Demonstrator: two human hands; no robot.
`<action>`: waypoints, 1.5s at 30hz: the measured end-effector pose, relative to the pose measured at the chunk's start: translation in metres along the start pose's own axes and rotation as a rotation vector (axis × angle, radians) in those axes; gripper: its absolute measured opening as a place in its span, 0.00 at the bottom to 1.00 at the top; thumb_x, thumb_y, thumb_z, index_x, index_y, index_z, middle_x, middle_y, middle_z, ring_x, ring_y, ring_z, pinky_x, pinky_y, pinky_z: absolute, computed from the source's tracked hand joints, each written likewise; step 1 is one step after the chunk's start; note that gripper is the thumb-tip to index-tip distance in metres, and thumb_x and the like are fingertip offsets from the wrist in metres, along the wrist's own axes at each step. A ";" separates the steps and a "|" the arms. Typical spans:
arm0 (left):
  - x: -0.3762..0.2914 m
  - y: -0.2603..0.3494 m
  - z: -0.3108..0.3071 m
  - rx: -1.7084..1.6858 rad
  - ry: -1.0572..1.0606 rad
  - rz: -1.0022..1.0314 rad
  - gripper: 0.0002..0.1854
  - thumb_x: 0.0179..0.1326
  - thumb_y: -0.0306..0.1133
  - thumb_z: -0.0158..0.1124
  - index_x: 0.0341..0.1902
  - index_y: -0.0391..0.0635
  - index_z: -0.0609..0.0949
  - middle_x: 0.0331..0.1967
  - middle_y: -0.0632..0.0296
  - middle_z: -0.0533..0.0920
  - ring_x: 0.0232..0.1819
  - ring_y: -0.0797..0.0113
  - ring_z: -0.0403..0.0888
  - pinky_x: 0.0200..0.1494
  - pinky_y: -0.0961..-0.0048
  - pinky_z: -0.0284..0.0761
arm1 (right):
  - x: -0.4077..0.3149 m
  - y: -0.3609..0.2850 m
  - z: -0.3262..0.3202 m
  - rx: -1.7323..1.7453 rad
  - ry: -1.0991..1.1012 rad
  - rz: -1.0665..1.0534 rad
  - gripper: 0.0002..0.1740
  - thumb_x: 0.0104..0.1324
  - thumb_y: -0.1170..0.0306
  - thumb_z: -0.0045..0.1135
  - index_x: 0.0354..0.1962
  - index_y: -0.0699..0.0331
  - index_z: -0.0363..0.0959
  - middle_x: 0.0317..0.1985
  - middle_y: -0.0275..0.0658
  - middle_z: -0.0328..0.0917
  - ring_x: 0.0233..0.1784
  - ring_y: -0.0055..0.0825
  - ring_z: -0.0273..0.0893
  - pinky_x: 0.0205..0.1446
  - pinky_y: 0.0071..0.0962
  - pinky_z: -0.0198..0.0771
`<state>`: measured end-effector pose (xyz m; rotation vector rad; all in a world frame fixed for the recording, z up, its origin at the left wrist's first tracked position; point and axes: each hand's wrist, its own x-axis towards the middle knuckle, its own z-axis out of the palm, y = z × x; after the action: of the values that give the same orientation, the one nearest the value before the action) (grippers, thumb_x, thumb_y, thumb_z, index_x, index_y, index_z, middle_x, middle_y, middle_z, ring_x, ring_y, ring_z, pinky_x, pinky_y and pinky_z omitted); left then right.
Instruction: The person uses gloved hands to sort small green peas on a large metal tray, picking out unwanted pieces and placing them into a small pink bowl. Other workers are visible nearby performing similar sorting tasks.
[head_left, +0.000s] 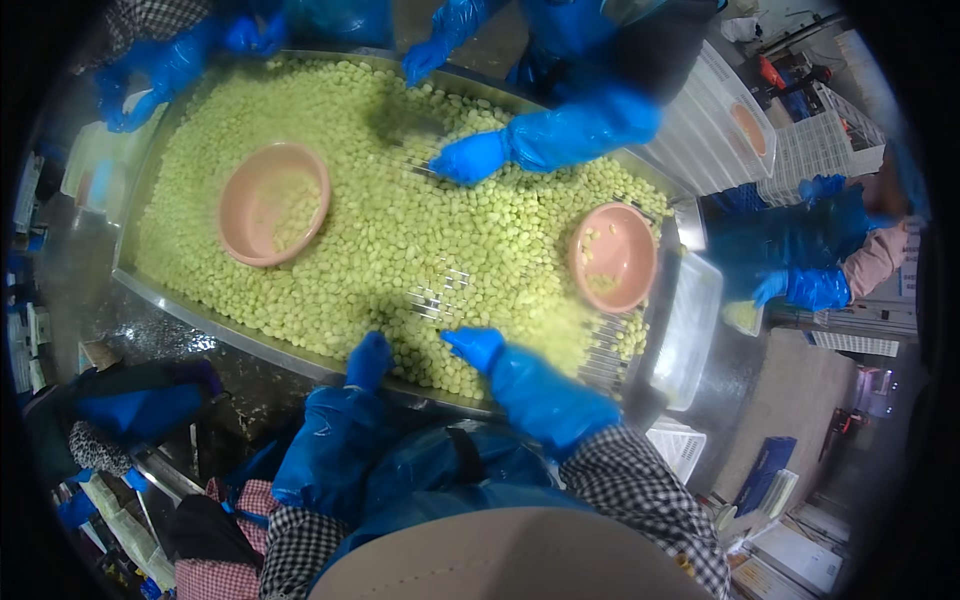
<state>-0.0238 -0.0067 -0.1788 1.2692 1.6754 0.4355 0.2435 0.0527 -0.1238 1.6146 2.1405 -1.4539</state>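
Observation:
Pale green grapes or similar peeled fruit (390, 225) cover a steel sorting table (300, 364) with a slotted bottom. My left hand (370, 360), in a blue glove, is at the near edge of the fruit; whether it holds any is hidden. To its right, my right hand (474, 347), also gloved in blue, touches or hovers over the fruit, fingers pointing left; its grip is unclear. Bare metal slots (439, 294) show just beyond my hands. One pink plastic bowl (274, 205) with some fruit lies on the left, another pink bowl (613, 257) with a few pieces on the right.
Across the table, a co-worker's gloved hand (472, 157) reaches into the fruit; another person's gloved hands (139, 109) are at the far left. A white plastic tub (686, 330) stands by the right end. White crates (712, 127) and a person holding fruit (795, 289) are farther right.

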 end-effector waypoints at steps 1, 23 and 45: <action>-0.005 0.009 0.004 0.066 0.020 0.050 0.06 0.59 0.35 0.57 0.38 0.50 0.76 0.31 0.49 0.81 0.36 0.46 0.80 0.37 0.57 0.76 | 0.010 -0.009 -0.019 0.127 -0.240 0.188 0.21 0.71 0.52 0.41 0.55 0.48 0.72 0.40 0.37 0.81 0.41 0.35 0.79 0.45 0.32 0.72; 0.001 0.080 0.103 0.615 -0.324 0.120 0.15 0.63 0.43 0.51 0.48 0.52 0.80 0.44 0.56 0.83 0.45 0.50 0.81 0.45 0.53 0.75 | -0.091 0.063 0.027 -0.013 0.287 -0.277 0.19 0.64 0.61 0.54 0.53 0.50 0.73 0.41 0.39 0.81 0.41 0.37 0.80 0.43 0.34 0.74; -0.041 0.067 0.051 0.626 -0.138 0.330 0.14 0.60 0.29 0.51 0.47 0.58 0.79 0.45 0.58 0.80 0.44 0.50 0.80 0.44 0.60 0.76 | -0.066 0.092 0.000 0.357 0.504 0.063 0.21 0.66 0.49 0.47 0.42 0.55 0.77 0.35 0.44 0.80 0.41 0.44 0.78 0.47 0.43 0.70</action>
<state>0.0549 -0.0289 -0.1348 1.9991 1.5364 -0.0032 0.3451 0.0056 -0.1432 2.3718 2.1079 -1.6163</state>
